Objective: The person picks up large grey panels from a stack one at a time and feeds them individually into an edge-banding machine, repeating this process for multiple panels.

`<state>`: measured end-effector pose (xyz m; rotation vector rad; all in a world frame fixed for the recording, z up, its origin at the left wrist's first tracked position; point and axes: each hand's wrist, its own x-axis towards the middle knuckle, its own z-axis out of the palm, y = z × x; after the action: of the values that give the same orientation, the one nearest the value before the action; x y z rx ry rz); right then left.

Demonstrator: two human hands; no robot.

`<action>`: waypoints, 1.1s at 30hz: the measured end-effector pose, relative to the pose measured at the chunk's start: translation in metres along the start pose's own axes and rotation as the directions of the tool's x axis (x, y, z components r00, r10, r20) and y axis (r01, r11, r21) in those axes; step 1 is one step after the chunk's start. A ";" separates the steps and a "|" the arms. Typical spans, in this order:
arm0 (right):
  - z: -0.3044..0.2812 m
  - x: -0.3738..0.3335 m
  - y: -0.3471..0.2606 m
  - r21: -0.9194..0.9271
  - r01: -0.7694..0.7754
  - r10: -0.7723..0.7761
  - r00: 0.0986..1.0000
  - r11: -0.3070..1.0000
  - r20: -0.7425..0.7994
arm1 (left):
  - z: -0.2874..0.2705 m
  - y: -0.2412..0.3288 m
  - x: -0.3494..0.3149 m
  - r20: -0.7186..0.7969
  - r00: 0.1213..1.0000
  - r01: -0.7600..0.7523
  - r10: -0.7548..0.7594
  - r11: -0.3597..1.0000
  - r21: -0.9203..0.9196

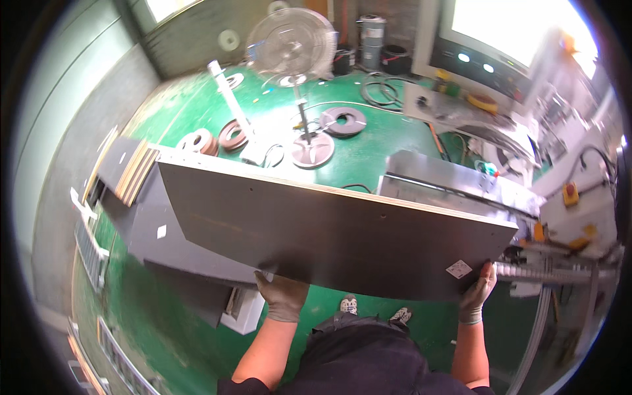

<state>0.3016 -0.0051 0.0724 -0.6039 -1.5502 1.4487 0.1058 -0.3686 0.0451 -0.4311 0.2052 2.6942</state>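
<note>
A long dark grey panel [316,230] with a pale wooden edge along its top spans the space in front of me, tilted up on its long side. A small white label sits near its right end. My gloved left hand [283,295] grips the lower edge left of the middle, its fingertips partly hidden by the panel. At the right end, my gloved right hand [478,293] is closed round the lower corner, the thumb on the near face. More dark panels [155,230] lie at the left, behind the held panel's left end.
A stand fan [291,45] rises from the green floor [263,99] ahead. Rolls of edge banding [342,122] lie around its base. On the right stands a machine [454,181] with a metal bed and a yellow-red switch box [570,193]. Metal racks [92,253] line the left.
</note>
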 end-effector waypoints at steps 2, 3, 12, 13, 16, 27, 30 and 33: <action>-0.037 -0.010 0.015 -0.056 -0.067 0.062 0.995 0.996 -0.080 | 0.010 -0.019 0.011 0.005 0.997 0.078 -0.079 0.994 0.079; -0.061 -0.017 0.028 -0.085 -0.100 0.087 0.987 0.991 -0.138 | 0.017 -0.031 0.012 0.006 0.990 0.136 -0.137 0.984 0.117; -0.227 -0.193 0.048 0.128 -0.531 0.424 0.485 0.838 -0.765 | 0.004 -0.172 0.017 -0.199 0.611 0.768 -0.766 0.513 0.384; -0.240 -0.226 0.047 0.185 -0.572 0.434 0.337 0.800 -0.836 | -0.006 -0.185 0.018 -0.248 0.527 0.822 -0.813 0.414 0.390; -0.248 -0.318 0.030 0.352 -0.458 0.455 0.134 0.816 -0.880 | -0.046 -0.223 0.028 -0.366 0.323 0.759 -0.873 0.008 0.651; -0.156 -0.407 -0.008 0.554 -0.120 0.547 -0.085 0.824 -0.833 | -0.031 -0.304 0.055 -0.526 0.154 0.090 -0.836 -0.519 0.850; -0.180 -0.424 -0.005 0.605 -0.165 0.615 0.013 0.779 -0.788 | -0.003 -0.324 0.090 -0.193 0.316 -0.568 -0.929 -0.348 0.746; -0.182 -0.389 -0.027 0.626 -0.220 0.617 -0.116 0.748 -0.778 | 0.039 -0.344 0.111 0.156 0.604 -0.509 -0.782 -0.227 0.831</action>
<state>0.6468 -0.2418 -0.0271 -1.6236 0.1469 1.0674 0.1398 -0.0080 0.0182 1.2167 1.7012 1.0721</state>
